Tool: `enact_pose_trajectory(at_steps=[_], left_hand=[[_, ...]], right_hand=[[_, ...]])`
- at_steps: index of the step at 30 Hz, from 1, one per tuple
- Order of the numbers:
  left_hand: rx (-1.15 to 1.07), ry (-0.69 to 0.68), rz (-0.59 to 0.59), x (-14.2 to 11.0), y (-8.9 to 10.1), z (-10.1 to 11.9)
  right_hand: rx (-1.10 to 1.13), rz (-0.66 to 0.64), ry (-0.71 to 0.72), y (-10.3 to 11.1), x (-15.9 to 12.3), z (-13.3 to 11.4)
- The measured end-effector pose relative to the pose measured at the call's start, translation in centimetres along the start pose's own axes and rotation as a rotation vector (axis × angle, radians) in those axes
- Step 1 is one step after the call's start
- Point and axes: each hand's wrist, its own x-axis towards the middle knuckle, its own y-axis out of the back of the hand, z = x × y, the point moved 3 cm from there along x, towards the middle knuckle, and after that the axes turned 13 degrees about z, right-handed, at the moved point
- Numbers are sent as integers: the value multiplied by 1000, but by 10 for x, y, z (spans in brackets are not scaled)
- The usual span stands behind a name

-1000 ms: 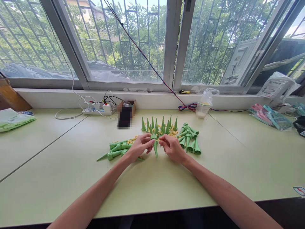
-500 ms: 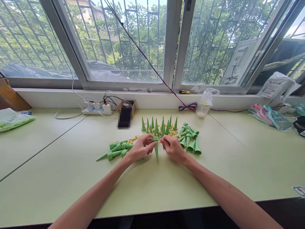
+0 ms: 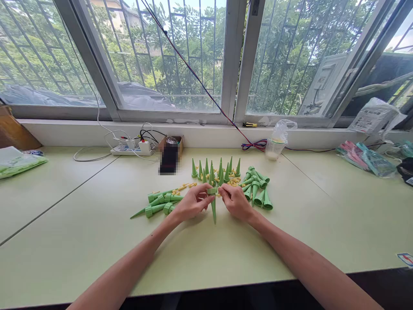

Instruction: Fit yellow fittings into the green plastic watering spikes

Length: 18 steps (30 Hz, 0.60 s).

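My left hand (image 3: 195, 202) is closed round the ribbed cap of a green plastic watering spike (image 3: 214, 211), whose point hangs down over the table. My right hand (image 3: 237, 202) pinches at the right side of that cap; a bit of a small yellow plastic piece (image 3: 218, 195) shows by its fingertips. Behind both hands stand several green spikes (image 3: 230, 165), points up, with small yellow pieces (image 3: 234, 181) scattered among them. Capped spikes (image 3: 156, 209) lie beside my left hand. Right of my right hand is a pile of open-ended green cones (image 3: 258, 193).
A power strip (image 3: 132, 148) with cables and a small cardboard box (image 3: 178, 144) stand at the back of the table (image 3: 180, 262). A plastic cup with a bag (image 3: 275, 144) is at the back right. Packaged items (image 3: 368, 159) lie far right, a green-white packet (image 3: 21, 161) far left.
Both hands have shifted slightly right and down with the spike. The right fingertips have come closer to the cap.
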Motion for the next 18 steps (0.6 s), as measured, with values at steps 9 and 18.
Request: enact_pose_trajectory(at_steps=[9, 18], left_hand=[[16, -12, 0, 0, 0, 2], [10, -31, -13, -1, -1, 5]], right_hand=[[19, -13, -48, 1, 0, -1], [51, -9, -73, 1, 0, -4]])
